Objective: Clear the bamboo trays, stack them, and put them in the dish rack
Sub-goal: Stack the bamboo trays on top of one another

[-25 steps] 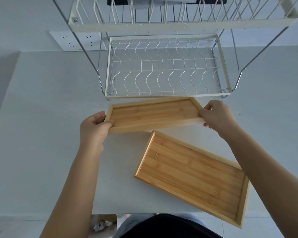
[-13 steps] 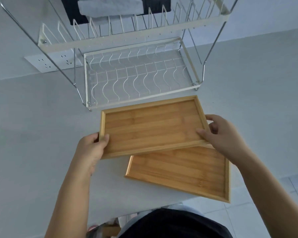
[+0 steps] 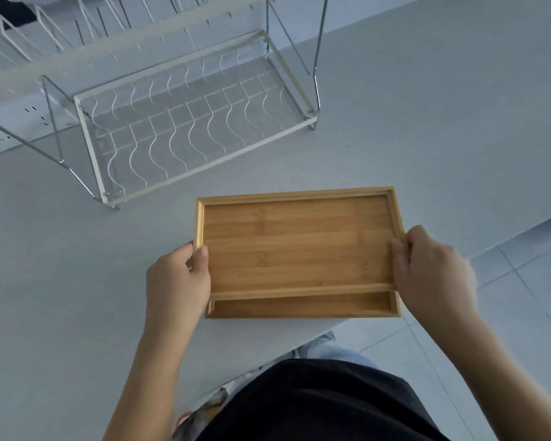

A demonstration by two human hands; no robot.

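Observation:
An empty bamboo tray (image 3: 296, 243) is held level by both short ends. My left hand (image 3: 178, 278) grips its left rim and my right hand (image 3: 430, 268) grips its right rim. It lies almost squarely over a second bamboo tray (image 3: 299, 307), which rests at the front edge of the grey table (image 3: 77, 281). Only the lower tray's near strip and parts of its rim show. The white wire dish rack (image 3: 185, 122) stands behind and to the left, its lower shelf empty.
The rack's upper tier (image 3: 77, 36) and slanted metal legs (image 3: 318, 58) overhang the lower shelf. A wall socket strip (image 3: 10, 122) sits far left. The table edge runs close under the trays, with tiled floor (image 3: 506, 297) to the right.
The held tray has come toward me and down over the second tray, so the two now line up. The view has swung right, shifting the rack to the left.

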